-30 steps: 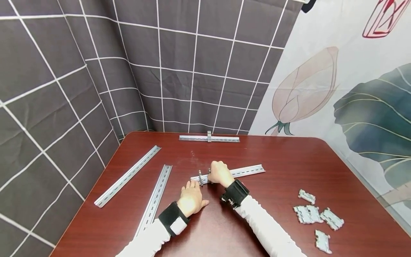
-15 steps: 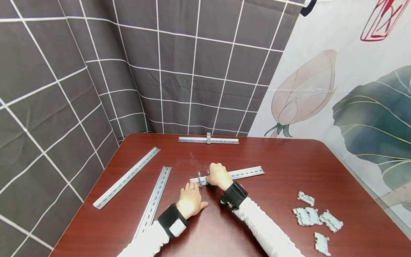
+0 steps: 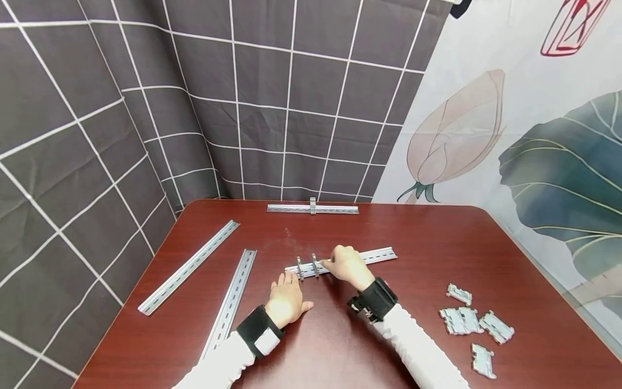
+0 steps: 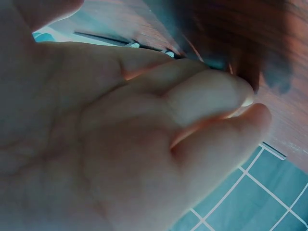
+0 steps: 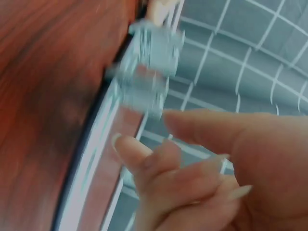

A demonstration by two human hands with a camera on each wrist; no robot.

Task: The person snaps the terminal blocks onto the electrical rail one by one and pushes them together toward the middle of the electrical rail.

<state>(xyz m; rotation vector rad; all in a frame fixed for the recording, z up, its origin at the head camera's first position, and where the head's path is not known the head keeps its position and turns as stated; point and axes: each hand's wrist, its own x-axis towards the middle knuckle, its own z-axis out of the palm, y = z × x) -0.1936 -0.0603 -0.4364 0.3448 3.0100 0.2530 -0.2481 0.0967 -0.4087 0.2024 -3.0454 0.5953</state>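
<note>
A slotted metal DIN rail [image 3: 381, 255] lies slantwise across the middle of the table, with two grey terminal blocks standing upright near its left end. My left hand [image 3: 285, 302] rests with straight fingers at that left end, just short of the outer block [image 3: 299, 268]. Beside the inner block [image 3: 315, 265] is my right hand [image 3: 351, 267], over the rail. In the right wrist view its thumb and index finger are apart with nothing between them, the other fingers loosely bent, and the inner block [image 5: 142, 94] stands just beyond the fingertips. The palm fills most of the left wrist view.
Two more rails lie at the left, one farther out [image 3: 189, 267] and one partly under the left sleeve [image 3: 230, 300]. A rail [image 3: 335, 209] bearing one block [image 3: 313, 205] lies along the back edge. Several loose terminal blocks [image 3: 497, 327] are grouped at the right.
My right hand has let go of the inner terminal block and moved right along the rail, leaving both blocks in plain sight. The left hand stays where it was.
</note>
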